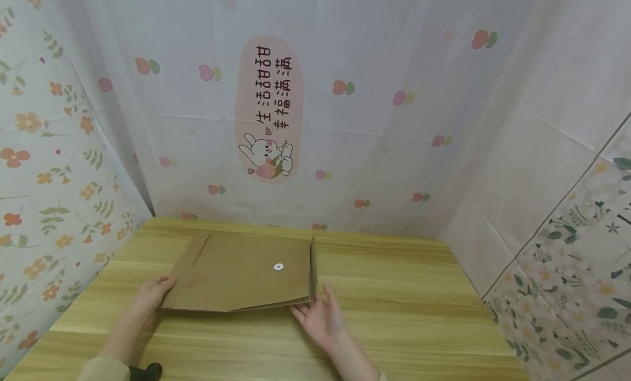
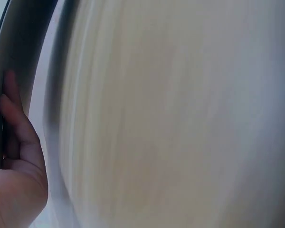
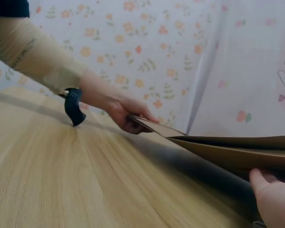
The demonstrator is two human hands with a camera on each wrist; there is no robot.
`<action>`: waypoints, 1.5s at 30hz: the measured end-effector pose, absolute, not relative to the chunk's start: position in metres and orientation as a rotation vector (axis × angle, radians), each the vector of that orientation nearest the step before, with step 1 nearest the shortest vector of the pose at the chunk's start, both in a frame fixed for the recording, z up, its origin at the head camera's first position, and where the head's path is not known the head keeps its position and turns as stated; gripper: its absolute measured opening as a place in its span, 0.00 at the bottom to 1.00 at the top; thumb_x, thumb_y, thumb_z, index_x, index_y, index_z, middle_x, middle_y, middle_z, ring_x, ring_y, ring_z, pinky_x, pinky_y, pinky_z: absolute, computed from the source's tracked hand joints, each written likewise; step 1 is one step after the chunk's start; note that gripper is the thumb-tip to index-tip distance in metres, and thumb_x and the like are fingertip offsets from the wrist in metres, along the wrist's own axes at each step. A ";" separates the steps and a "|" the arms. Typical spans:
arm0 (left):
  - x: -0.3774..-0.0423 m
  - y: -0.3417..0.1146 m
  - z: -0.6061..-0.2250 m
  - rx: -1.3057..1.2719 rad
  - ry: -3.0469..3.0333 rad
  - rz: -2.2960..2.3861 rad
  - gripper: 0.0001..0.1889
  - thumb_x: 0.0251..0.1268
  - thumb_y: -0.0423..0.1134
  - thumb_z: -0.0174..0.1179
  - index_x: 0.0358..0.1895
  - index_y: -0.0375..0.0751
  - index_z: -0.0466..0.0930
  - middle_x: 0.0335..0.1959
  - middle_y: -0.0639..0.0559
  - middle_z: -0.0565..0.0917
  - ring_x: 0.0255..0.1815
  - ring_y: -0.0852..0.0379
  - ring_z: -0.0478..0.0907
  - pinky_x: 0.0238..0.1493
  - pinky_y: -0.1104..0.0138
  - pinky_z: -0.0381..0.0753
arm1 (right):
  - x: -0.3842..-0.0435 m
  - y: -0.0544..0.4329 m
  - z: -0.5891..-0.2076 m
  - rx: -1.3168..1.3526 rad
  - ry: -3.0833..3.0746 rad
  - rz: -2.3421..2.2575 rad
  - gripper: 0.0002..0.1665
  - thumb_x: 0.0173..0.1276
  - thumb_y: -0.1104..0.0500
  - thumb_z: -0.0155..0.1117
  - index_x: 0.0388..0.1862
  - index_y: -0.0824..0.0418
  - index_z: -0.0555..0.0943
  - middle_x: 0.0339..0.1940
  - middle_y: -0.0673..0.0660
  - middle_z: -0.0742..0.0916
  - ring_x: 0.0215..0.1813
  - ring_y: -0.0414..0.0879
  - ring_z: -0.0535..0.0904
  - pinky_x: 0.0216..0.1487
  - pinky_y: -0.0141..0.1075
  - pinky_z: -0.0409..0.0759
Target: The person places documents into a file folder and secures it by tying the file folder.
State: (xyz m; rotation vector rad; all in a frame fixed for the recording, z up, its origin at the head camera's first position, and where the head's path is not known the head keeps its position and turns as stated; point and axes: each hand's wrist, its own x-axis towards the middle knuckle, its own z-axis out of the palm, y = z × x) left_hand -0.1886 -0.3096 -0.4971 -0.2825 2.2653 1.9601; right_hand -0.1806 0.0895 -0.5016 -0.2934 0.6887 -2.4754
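A brown kraft-paper document envelope (image 1: 246, 271) with a white round button (image 1: 278, 267) on its face is held over the wooden table. At its left end, my left hand (image 1: 154, 294) grips the edge, thumb on top and fingers below. The left hand (image 2: 21, 142) also shows against the envelope's dark underside in the left wrist view. My right hand (image 1: 322, 318) is palm up at the near right corner, holding it with fingers beneath and thumb beside the raised right-hand flap (image 1: 313, 269). From the right wrist view, the envelope's layers (image 3: 218, 149) gape slightly along the near edge.
The wood-grain table (image 1: 394, 304) spreads beneath the envelope. A white printed cloth (image 1: 370, 123) hangs behind it, with floral cloths on the left (image 1: 54, 151) and right (image 1: 567, 293). A dark strap (image 3: 74, 108) hangs from the left wrist.
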 end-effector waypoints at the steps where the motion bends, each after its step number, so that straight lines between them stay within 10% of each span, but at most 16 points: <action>1: -0.188 -0.304 -0.497 -0.290 2.205 2.025 0.26 0.78 0.48 0.41 0.60 0.23 0.57 0.56 0.31 0.67 0.48 0.49 0.72 0.47 0.61 0.77 | -0.180 0.089 -0.502 -0.271 0.697 -2.496 0.42 0.77 0.42 0.32 0.76 0.64 0.32 0.77 0.66 0.43 0.76 0.60 0.39 0.73 0.45 0.47; 13: -0.186 -0.248 -0.488 0.020 2.010 2.235 0.09 0.77 0.39 0.44 0.50 0.41 0.57 0.36 0.59 0.81 0.37 0.60 0.79 0.39 0.66 0.80 | -0.180 0.082 -0.496 -0.156 0.859 -2.619 0.31 0.77 0.66 0.38 0.74 0.66 0.43 0.67 0.59 0.70 0.71 0.55 0.61 0.70 0.44 0.58; 22: -0.186 -0.227 -0.485 0.213 1.897 2.156 0.39 0.72 0.32 0.50 0.71 0.27 0.30 0.27 0.62 0.75 0.30 0.65 0.74 0.40 0.68 0.77 | -0.194 0.106 -0.486 -0.110 1.136 -2.700 0.24 0.74 0.72 0.43 0.67 0.63 0.60 0.54 0.56 0.81 0.57 0.50 0.78 0.61 0.46 0.71; 33: -0.208 -0.237 -0.474 0.131 1.805 2.286 0.11 0.73 0.35 0.49 0.54 0.39 0.71 0.38 0.55 0.83 0.38 0.58 0.82 0.42 0.65 0.81 | -0.215 0.160 -0.471 -0.241 1.475 -2.410 0.17 0.72 0.73 0.44 0.59 0.70 0.63 0.48 0.56 0.83 0.49 0.49 0.82 0.53 0.42 0.79; 45: -0.228 -0.228 -0.461 0.218 1.994 1.905 0.22 0.70 0.41 0.55 0.57 0.24 0.72 0.40 0.48 0.82 0.37 0.54 0.81 0.42 0.60 0.81 | -0.248 0.206 -0.446 -0.292 1.812 -2.221 0.11 0.69 0.73 0.49 0.35 0.62 0.77 0.30 0.50 0.86 0.30 0.39 0.82 0.29 0.28 0.78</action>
